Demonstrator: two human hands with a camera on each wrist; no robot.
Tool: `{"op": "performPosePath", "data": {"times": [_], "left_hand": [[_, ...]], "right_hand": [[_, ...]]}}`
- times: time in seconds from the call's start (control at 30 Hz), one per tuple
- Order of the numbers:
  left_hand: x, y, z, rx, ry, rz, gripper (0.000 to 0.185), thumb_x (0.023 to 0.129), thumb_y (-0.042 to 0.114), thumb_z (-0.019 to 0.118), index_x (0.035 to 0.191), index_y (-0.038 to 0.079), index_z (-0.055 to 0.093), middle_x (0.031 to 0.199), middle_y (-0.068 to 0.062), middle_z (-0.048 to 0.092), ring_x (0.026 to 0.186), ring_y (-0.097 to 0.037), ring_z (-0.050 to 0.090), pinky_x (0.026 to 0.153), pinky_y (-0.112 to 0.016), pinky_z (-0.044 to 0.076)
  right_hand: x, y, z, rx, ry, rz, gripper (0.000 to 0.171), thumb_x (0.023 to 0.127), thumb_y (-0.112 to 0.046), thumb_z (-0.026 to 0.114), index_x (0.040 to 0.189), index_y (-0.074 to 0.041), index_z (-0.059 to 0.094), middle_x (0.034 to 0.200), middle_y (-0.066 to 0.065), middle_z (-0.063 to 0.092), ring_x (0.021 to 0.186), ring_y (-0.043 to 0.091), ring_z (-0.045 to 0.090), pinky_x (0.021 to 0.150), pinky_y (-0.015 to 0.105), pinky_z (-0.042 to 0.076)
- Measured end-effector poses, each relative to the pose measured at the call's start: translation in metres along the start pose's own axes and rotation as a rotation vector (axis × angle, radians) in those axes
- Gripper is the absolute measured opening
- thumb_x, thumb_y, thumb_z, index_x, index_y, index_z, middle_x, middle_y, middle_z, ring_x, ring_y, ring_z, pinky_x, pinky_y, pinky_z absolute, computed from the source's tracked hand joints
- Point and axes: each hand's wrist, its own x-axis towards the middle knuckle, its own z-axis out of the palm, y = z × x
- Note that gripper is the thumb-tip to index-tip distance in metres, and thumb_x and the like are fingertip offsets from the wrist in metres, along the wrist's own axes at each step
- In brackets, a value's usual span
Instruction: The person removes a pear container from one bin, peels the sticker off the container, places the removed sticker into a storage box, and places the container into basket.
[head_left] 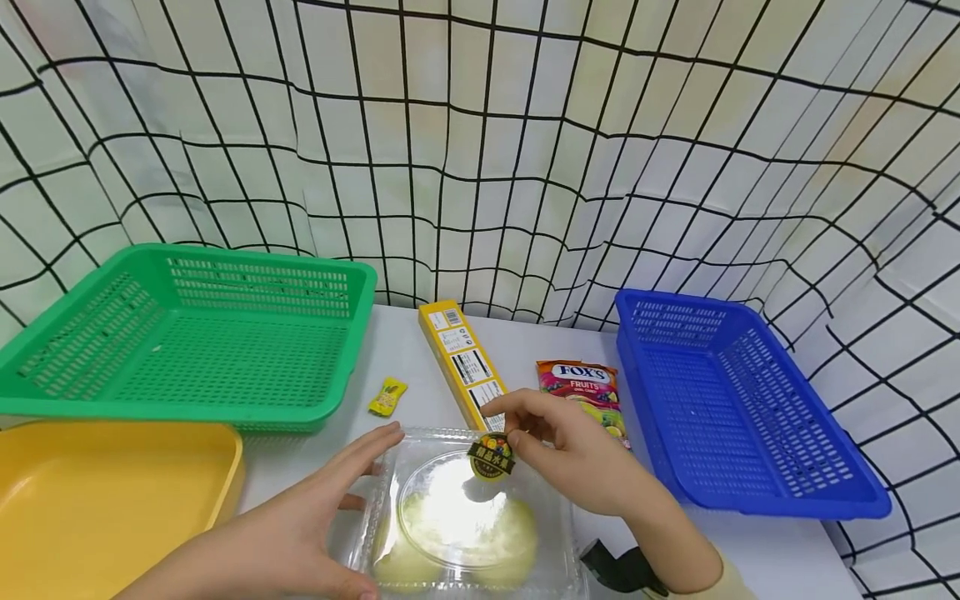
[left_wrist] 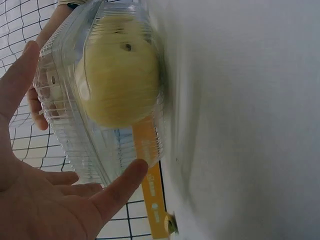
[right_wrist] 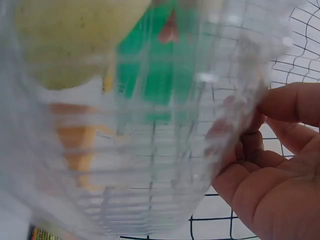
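Note:
A clear plastic fruit box [head_left: 420, 525] with a closed lid stands on the white table, pale yellow round fruits [left_wrist: 120, 75] inside it. A round black and gold sticker [head_left: 491, 457] lies at the lid's back edge. Along the box's left side, my left hand [head_left: 300, 517] rests with thumb and fingers spread wide; in the left wrist view one straight finger lies against the wall. My right hand [head_left: 573, 454] pinches the back rim beside the sticker, thumb on top and bent fingers behind. Whether the sticker's edge is between those fingertips is unclear.
Left stand a green basket [head_left: 225, 412] and a yellow tray [head_left: 112, 500]; a blue basket [head_left: 675, 417] stands right. Behind the box lie a yellow-wrapped candy [head_left: 387, 397], a long yellow carton [head_left: 461, 358] and a Fox's candy bag [head_left: 577, 382]. Black-grid netting [head_left: 480, 167] encloses the back.

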Motion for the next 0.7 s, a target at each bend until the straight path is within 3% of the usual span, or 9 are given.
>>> {"op": "performPosePath", "data": {"times": [0.1,0.17,0.27,0.4,0.53,0.7], "left_hand": [[-0.003,0.008,-0.004,0.037,-0.010,-0.071,0.136,0.079,0.049,0.098,0.175,0.042,0.003,0.181,-0.008,0.015,0.136,-0.043,0.060,0.101,-0.033,0.057],[-0.006,0.013,-0.010,0.083,-0.003,-0.092,0.132,0.082,0.052,0.095,0.175,0.043,0.001,0.181,-0.005,0.018,0.138,-0.046,0.059,0.102,-0.035,0.058],[-0.012,0.021,-0.024,0.106,0.023,-0.085,0.120,0.090,0.053,0.087,0.175,0.043,0.003,0.179,0.001,0.025,0.140,-0.039,0.060,0.101,-0.038,0.060],[-0.025,0.026,-0.048,0.051,0.066,-0.049,0.104,0.102,0.030,0.082,0.176,0.039,0.008,0.169,0.004,0.045,0.129,-0.024,0.066,0.092,-0.034,0.062],[-0.046,0.022,-0.074,0.150,0.180,0.003,0.099,0.100,0.008,0.081,0.175,0.030,0.021,0.152,0.003,0.064,0.116,-0.014,0.072,0.086,-0.029,0.062],[-0.081,0.004,-0.106,0.279,0.390,0.022,0.105,0.089,-0.013,0.082,0.174,0.019,0.028,0.144,0.004,0.070,0.116,-0.006,0.071,0.086,-0.016,0.058]], "right_hand": [[0.001,-0.004,-0.004,0.006,0.007,0.015,0.033,0.107,0.003,0.060,0.131,-0.014,0.073,0.098,0.003,0.063,0.084,0.019,0.062,0.070,0.026,0.053],[0.003,-0.008,-0.009,-0.009,0.022,0.022,0.033,0.107,0.003,0.060,0.131,-0.014,0.074,0.099,0.003,0.063,0.082,0.020,0.061,0.069,0.027,0.052],[0.007,-0.017,-0.017,-0.049,0.054,0.020,0.034,0.107,0.003,0.061,0.132,-0.017,0.074,0.101,0.003,0.065,0.082,0.021,0.061,0.068,0.028,0.053],[0.017,-0.036,-0.027,-0.089,0.076,-0.009,0.036,0.106,0.004,0.063,0.133,-0.017,0.074,0.103,0.002,0.066,0.082,0.022,0.062,0.068,0.029,0.054],[0.030,-0.061,-0.030,-0.126,0.071,-0.089,0.039,0.103,0.007,0.062,0.131,-0.017,0.075,0.110,0.000,0.068,0.090,0.019,0.063,0.074,0.030,0.056],[0.055,-0.091,-0.025,-0.120,0.041,-0.140,0.037,0.102,0.006,0.060,0.120,-0.017,0.081,0.114,-0.007,0.076,0.098,0.014,0.071,0.081,0.033,0.060]]}}
